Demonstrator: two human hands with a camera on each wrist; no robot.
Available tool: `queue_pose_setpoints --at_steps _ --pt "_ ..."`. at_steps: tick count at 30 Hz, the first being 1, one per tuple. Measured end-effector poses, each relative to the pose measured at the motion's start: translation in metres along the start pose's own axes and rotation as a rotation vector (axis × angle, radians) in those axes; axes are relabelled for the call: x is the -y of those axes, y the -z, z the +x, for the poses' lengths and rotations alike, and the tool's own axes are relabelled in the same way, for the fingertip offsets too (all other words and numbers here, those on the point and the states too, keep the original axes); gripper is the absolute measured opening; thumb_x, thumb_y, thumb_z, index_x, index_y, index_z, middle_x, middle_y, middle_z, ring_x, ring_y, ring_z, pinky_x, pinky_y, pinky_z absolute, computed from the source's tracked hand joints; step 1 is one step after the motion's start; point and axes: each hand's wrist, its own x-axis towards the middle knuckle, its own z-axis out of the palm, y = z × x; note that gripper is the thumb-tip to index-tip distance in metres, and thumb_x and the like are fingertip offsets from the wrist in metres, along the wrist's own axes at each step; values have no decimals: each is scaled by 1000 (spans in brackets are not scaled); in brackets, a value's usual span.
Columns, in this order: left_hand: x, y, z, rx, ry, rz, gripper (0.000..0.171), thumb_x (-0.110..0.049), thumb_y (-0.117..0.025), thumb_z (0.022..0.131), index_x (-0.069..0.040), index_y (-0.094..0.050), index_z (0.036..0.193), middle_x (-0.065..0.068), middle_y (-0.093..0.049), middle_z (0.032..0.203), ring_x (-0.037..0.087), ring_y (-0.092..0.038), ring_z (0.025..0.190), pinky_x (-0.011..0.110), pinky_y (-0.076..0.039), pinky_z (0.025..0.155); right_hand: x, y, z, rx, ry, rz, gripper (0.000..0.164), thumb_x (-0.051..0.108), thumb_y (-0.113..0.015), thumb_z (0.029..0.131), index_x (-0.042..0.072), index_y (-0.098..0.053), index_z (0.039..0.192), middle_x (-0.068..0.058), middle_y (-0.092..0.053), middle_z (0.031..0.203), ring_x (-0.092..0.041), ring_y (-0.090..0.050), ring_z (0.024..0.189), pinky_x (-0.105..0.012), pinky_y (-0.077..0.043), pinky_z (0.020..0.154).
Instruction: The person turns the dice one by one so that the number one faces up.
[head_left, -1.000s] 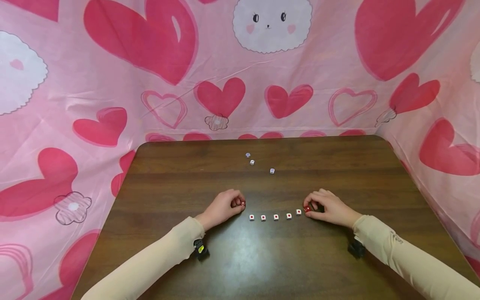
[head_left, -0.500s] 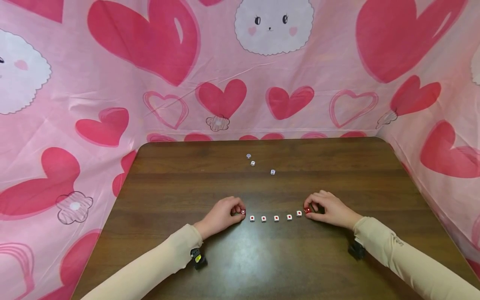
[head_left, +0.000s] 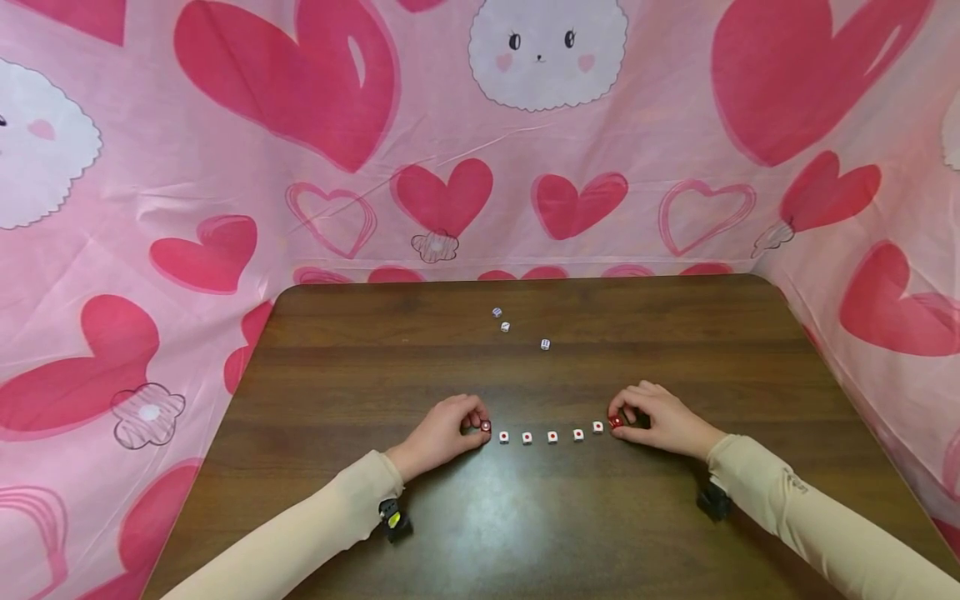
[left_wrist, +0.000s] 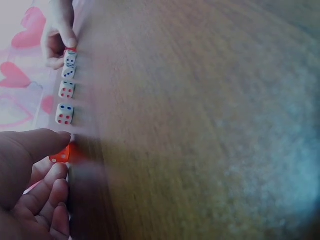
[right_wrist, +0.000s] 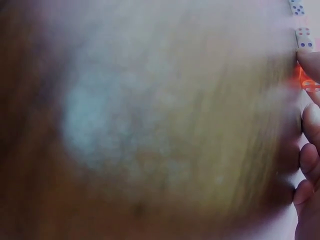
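Note:
My left hand (head_left: 442, 433) pinches a translucent red die (head_left: 486, 426) between thumb and fingers at the left end of a row of white dice (head_left: 552, 437). Each white die in that row shows one large red dot on top. At the row's right end, another red die (head_left: 617, 422) is pinched by my right hand (head_left: 663, 419). In the left wrist view the left red die (left_wrist: 61, 154) is partly covered by the thumb. The right wrist view catches only part of the other red die (right_wrist: 311, 84), beside a white die (right_wrist: 304, 39).
Three more dice lie farther back on the brown wooden table (head_left: 360, 350): one die (head_left: 545, 344) stands apart, a second die (head_left: 506, 327) and a third die (head_left: 497, 312) sit close together. A pink heart-patterned cloth (head_left: 645, 133) hangs around the table's back and sides.
My left hand has brought its red die toward the near side, down beside the left end of the white row. The right hand has stayed in place with its die.

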Motion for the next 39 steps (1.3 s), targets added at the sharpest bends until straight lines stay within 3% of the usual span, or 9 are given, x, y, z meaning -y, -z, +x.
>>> queue_pose_setpoints --at_steps 9,16,22,28,39 --pt "2 1 1 17 -23 49 17 -17 -84 87 -17 -67 93 -9 -61 84 9 -54 83 29 -45 78 0 3 3 -3 20 49 25 26 -86 87 27 -67 102 17 -50 83 -3 -40 79 -25 -33 70" --pt "1 4 1 -1 -89 59 18 -16 -85 84 -14 -69 92 -5 -63 83 13 -56 82 29 -45 79 -3 11 9 91 -81 183 11 23 -72 99 27 -68 109 19 -58 86 -4 -51 81 -26 -43 71" --pt "2 6 1 2 -100 60 17 -16 -84 85 -14 -69 92 -4 -63 83 13 -56 82 28 -45 79 -6 18 22 126 -109 242 8 21 -68 102 20 -68 111 13 -64 88 -5 -58 78 -26 -49 72" --pt "2 6 0 12 -102 46 17 -17 -84 85 -14 -69 92 -4 -63 83 13 -56 82 28 -45 79 -14 23 45 116 -131 234 8 19 -70 101 17 -69 108 10 -67 91 -5 -59 81 -26 -51 76" --pt "4 3 -1 27 -90 28 17 -18 -84 86 -15 -70 94 -7 -62 84 10 -55 83 28 -45 81 -20 30 106 119 -141 181 7 17 -72 99 14 -70 106 6 -69 89 -11 -61 82 -31 -50 79"
